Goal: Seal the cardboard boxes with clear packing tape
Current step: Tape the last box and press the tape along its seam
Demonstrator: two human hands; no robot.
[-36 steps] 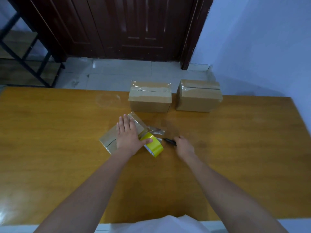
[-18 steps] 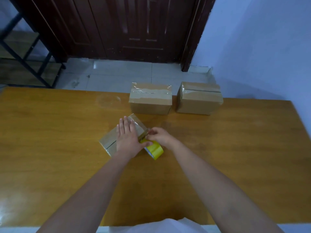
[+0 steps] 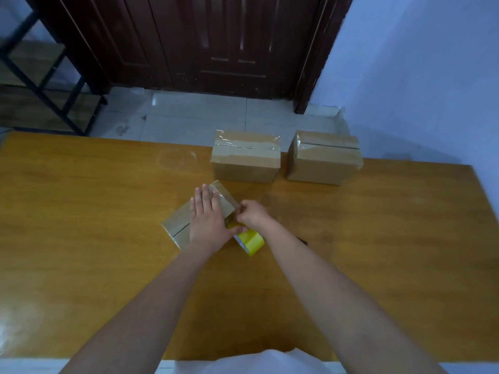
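Note:
A small cardboard box lies slanted in the middle of the wooden table, with clear tape along its top. My left hand presses flat on the box, thumb reaching toward a yellow tape roll that stands right beside it. My right hand is at the box's right end with curled fingers pinching the clear tape there. Two taped boxes stand at the far edge, one in the centre and one to its right.
A small dark cutter lies on the table just behind my right forearm. Beyond the table are a tiled floor, a dark wooden door, a metal shelf at left and a blue wall at right.
My right hand left the dark cutter on the table and moved left to the box's end, where it now pinches the tape. My left hand stayed flat on the box.

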